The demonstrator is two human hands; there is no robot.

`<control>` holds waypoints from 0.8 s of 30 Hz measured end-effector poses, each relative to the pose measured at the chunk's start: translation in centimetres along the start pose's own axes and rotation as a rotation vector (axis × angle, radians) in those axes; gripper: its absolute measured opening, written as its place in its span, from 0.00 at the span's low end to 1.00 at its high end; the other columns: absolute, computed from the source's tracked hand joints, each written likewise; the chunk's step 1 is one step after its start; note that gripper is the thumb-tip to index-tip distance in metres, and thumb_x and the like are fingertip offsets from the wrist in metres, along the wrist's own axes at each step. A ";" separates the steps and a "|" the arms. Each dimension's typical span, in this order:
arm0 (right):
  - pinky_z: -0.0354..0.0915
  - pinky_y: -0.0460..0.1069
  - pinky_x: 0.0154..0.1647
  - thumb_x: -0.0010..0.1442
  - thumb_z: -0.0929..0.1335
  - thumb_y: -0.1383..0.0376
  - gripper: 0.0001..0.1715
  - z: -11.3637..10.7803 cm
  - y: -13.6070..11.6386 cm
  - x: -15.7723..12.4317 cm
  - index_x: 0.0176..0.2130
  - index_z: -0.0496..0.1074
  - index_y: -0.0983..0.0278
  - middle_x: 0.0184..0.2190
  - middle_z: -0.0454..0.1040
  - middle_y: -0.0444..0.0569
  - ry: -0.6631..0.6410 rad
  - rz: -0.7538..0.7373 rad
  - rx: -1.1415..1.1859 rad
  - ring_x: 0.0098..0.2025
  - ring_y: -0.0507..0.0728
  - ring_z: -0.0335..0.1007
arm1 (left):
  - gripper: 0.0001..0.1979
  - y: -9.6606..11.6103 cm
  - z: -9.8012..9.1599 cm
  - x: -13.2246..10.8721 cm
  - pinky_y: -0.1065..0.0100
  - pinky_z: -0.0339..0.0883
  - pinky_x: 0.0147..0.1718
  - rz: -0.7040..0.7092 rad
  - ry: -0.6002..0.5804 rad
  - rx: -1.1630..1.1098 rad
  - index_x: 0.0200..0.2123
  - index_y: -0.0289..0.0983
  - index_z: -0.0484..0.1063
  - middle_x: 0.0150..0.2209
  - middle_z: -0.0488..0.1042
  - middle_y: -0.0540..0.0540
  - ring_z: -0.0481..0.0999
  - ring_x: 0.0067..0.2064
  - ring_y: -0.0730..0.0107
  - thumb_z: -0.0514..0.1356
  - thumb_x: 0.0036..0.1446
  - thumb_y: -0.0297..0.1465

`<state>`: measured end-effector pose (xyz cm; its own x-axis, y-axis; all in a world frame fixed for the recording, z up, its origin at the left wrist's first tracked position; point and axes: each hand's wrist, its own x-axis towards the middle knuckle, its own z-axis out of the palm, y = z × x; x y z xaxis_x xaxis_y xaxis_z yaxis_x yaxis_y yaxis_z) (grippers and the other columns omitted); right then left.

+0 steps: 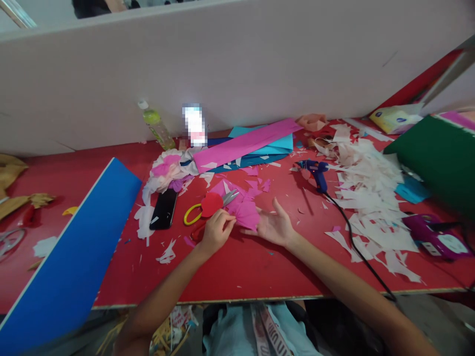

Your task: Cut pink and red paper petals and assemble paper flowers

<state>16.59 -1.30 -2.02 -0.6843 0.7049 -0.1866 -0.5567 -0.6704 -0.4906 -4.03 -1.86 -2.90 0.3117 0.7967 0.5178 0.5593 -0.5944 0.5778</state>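
Observation:
My left hand (218, 230) is closed in a pinch at the lower left edge of a pink crepe paper piece (248, 213). My right hand (275, 225) lies palm up with its thumb spread, and the pink piece rests against its fingers, which are partly hidden. Just beyond my left hand are scissors (192, 215) with a yellow handle loop, and a red round paper piece (212, 204) covers their middle. An orange-red handle loop (198, 230) shows beside my left wrist. Pink scraps (222, 188) lie behind the hands on the red table (237, 277).
A blue glue gun (316, 173) with a black cord stands to the right, near a heap of white paper scraps (371, 198). Leftward lie a black phone (164, 209) and a blue board (81, 247). Folded crepe paper (248, 143), a bottle (158, 126) and a lit phone (195, 126) are at the back.

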 end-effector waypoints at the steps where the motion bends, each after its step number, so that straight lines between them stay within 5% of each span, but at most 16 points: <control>1: 0.57 0.64 0.54 0.57 0.49 0.38 0.41 0.0 0.0 0.0 0.53 0.62 0.62 0.49 0.71 0.57 -0.004 -0.003 0.002 0.51 0.62 0.68 | 0.06 0.1 0.0 0.0 0.68 0.66 0.35 0.006 0.007 -0.006 0.31 0.38 0.68 0.29 0.71 0.47 0.71 0.34 0.71 0.54 0.59 0.29; 15: 0.58 0.62 0.54 0.59 0.47 0.40 0.41 0.0 -0.2 0.5 0.51 0.63 0.64 0.50 0.70 0.58 -0.001 0.000 -0.014 0.52 0.61 0.68 | 0.06 0.7 0.3 0.2 0.71 0.63 0.29 -0.119 0.008 -0.053 0.29 0.37 0.67 0.28 0.68 0.49 0.67 0.30 0.74 0.54 0.57 0.30; 24: 0.59 0.60 0.53 0.59 0.46 0.39 0.43 -1.3 -0.2 0.9 0.51 0.63 0.65 0.48 0.72 0.57 -0.056 -0.006 -0.035 0.49 0.60 0.70 | 0.07 0.0 0.2 0.1 0.70 0.64 0.33 -0.033 -0.018 0.071 0.31 0.37 0.68 0.29 0.69 0.48 0.70 0.33 0.72 0.53 0.59 0.30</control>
<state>16.66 -0.25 -3.22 -0.7072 0.6939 -0.1359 -0.5445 -0.6571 -0.5213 -3.82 -1.79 -2.96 0.3056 0.8179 0.4875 0.6224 -0.5590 0.5478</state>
